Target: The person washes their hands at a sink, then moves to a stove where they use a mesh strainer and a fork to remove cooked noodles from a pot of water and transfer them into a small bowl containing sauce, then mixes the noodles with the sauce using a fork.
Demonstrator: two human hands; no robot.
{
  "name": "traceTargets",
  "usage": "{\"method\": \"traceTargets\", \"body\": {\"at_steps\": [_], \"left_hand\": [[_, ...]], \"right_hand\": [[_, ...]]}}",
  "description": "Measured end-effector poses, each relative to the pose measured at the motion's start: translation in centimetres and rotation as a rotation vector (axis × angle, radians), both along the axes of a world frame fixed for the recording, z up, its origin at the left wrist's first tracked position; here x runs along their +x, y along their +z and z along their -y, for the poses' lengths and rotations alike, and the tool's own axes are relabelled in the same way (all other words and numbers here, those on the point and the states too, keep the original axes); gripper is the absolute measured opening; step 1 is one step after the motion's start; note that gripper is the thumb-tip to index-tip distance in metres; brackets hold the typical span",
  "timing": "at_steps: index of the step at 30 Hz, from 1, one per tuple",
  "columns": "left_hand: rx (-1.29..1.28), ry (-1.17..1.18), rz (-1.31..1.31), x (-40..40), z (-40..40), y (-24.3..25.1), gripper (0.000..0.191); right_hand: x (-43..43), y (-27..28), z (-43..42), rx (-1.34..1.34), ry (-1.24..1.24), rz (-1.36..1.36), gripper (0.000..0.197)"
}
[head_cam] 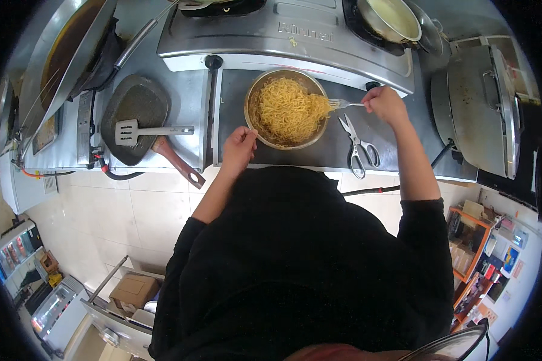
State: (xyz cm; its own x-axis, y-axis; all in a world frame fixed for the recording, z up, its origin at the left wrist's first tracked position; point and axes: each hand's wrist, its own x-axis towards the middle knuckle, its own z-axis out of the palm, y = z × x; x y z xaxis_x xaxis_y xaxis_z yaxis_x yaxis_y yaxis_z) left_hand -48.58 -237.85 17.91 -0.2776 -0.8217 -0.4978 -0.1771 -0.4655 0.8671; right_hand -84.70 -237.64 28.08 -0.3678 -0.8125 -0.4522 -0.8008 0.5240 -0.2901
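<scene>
A round metal bowl point(249, 122) full of yellow noodles point(289, 110) stands on the steel counter before me. My right hand point(384, 103), at the bowl's right, grips the handle of a metal fork point(341, 104); its tines are in the noodles at the right rim. My left hand point(240, 146) pinches the bowl's rim at the lower left with thumb and fingers. Kitchen scissors point(355, 143) with metal handles lie on the counter right of the bowl, below the fork, their blades slightly apart.
A gas stove point(253, 40) runs behind the bowl, with a metal pan point(415, 34) at its right. To the left lie a grey frying pan point(137, 97) and, across it, a slotted spatula point(162, 131). A large wok point(79, 49) stands far left, a lidded steel appliance point(472, 113) right.
</scene>
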Motion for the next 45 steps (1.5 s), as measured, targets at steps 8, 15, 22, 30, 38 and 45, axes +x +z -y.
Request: {"method": "traceTargets", "body": {"at_steps": [8, 15, 22, 30, 38, 45], "left_hand": [[0.063, -0.001, -0.039, 0.4, 0.1, -0.3, 0.022], [0.077, 0.014, -0.15, -0.1, 0.1, -0.1, 0.019], [0.025, -0.002, -0.139, -0.1, 0.0, 0.5, 0.02], [0.016, -0.023, -0.142, 0.0, 0.6, 0.5, 0.021], [0.002, -0.043, -0.179, -0.5, 0.4, 0.9, 0.021], [0.027, -0.05, -0.131, -1.1, -0.4, 2.2, 0.022]], "right_hand": [[5.3, 3.6, 1.6, -0.262, 0.324, -0.308, 0.017], [12.3, -3.7, 6.7, -0.296, 0.72, -0.24, 0.021], [11.5, 1.6, 9.2, -0.271, 0.96, -0.146, 0.019], [12.6, 0.3, 5.8, -0.431, 1.287, -0.184, 0.013], [9.3, 1.3, 2.1, -0.182, 1.008, -0.579, 0.009], [9.8, 1.5, 0.8, 0.054, 0.479, -0.381, 0.014]]}}
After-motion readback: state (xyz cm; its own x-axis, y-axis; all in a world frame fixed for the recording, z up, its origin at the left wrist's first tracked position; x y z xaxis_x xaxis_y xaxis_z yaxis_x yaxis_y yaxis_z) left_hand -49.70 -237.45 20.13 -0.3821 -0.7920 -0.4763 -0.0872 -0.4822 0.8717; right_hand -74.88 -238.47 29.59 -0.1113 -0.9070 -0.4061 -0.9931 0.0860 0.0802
